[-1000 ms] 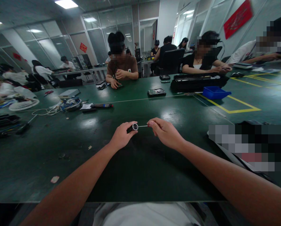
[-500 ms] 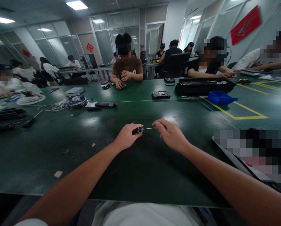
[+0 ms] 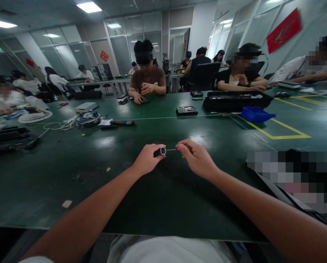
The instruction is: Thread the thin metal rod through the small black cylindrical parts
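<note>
My left hand (image 3: 146, 160) is closed around a short black cylinder (image 3: 162, 150) whose open round end, ringed in silver, faces me. To its right, my right hand (image 3: 198, 157) pinches a small screwdriver (image 3: 171, 149) with a thin metal shaft and a bit of red at the handle. The shaft points left, and its tip reaches the rim of the cylinder; whether it sits inside cannot be made out. Both hands are held above the green table (image 3: 163, 204). Most of the screwdriver's handle is hidden by my fingers.
Beyond my hands lie a hard drive (image 3: 187, 110), a long black casing (image 3: 236, 102) and a blue bin (image 3: 256, 114). Cables (image 3: 86, 118) and dark tools (image 3: 122, 123) lie at the left. A person in brown (image 3: 147, 82) works opposite; other people sit around.
My right hand has shifted slightly left and its fingers have rolled on the screwdriver, so less shaft shows. My left hand and the cylinder stay in place.
</note>
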A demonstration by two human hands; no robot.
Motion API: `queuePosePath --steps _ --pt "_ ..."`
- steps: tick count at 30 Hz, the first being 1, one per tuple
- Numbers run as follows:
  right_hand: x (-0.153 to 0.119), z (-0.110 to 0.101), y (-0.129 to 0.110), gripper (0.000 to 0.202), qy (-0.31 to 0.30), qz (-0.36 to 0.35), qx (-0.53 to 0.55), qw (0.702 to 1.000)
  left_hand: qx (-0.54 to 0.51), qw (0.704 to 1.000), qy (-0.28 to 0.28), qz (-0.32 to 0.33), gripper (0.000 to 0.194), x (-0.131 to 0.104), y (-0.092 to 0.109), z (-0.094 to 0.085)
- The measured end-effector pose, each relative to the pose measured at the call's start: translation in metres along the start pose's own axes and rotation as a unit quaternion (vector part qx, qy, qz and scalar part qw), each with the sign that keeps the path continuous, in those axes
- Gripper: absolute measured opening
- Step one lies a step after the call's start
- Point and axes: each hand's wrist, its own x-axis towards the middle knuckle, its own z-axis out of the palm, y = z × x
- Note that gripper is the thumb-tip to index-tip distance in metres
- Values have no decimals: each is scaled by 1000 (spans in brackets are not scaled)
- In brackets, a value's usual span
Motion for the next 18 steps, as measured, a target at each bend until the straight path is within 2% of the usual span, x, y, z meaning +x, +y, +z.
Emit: queuePosePath --steps 5,10,12,14,16,18 --pt "0 0 0 17 50 8 26 998 -3 1000 -6 -6 37 0 2 -1" --pt "5 -3 0 18 45 37 103 993 2 1000 10 -21 37 -1 2 -1" --pt "8 -3 3 22 57 53 141 987 1 1000 8 -8 37 -1 3 -2" --pt "11 -1 8 24 83 81 201 973 9 1000 0 26 36 -1 5 -3" --pt "14 0 13 25 106 122 299 940 27 998 1 56 35 0 6 -4" --pt "15 0 16 24 120 132 342 923 45 997 11 56 36 0 5 -4"
